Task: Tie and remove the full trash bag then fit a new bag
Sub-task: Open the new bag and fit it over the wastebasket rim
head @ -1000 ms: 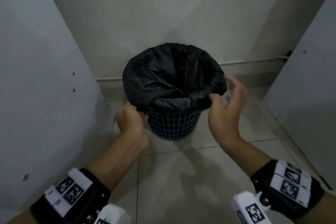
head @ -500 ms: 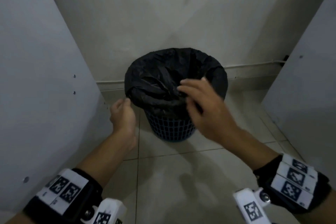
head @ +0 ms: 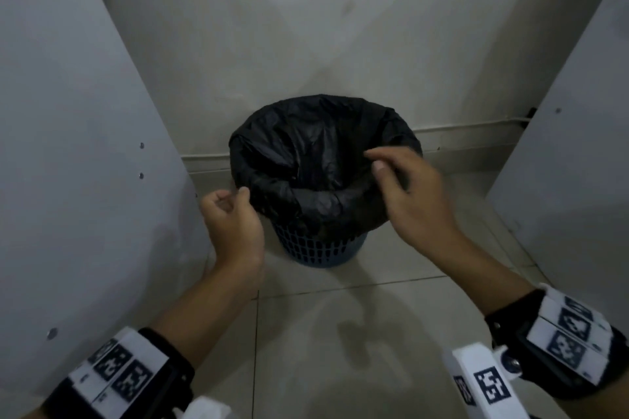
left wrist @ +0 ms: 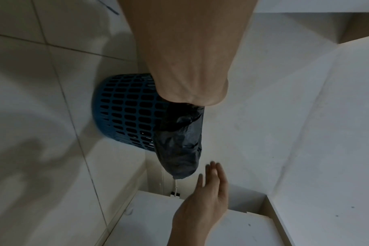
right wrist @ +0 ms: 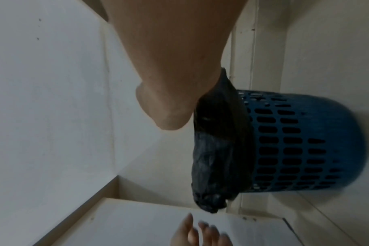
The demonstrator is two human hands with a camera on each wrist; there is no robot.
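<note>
A blue lattice bin (head: 320, 248) stands on the floor against the wall, with a black trash bag (head: 306, 160) lining it and folded down over its rim. My left hand (head: 231, 196) hovers just left of the bag's rim with loosely curled fingers and holds nothing. The right wrist view shows this left hand (right wrist: 196, 228) a small gap away from the bag (right wrist: 217, 149). My right hand (head: 374, 160) is over the right side of the opening, fingers extended. In the left wrist view the right hand (left wrist: 211, 169) is straight-fingered beside the bag's fold (left wrist: 179, 146).
White cabinet panels close in on the left (head: 68, 180) and right (head: 578, 163). A plain wall stands behind the bin, with a thin cable (head: 469, 127) running along its base. Pale floor tiles (head: 340, 333) lie between me and the bin.
My left hand let go of the bag's lower fold and rose to rim height. My right hand swung from the bin's right side over the opening.
</note>
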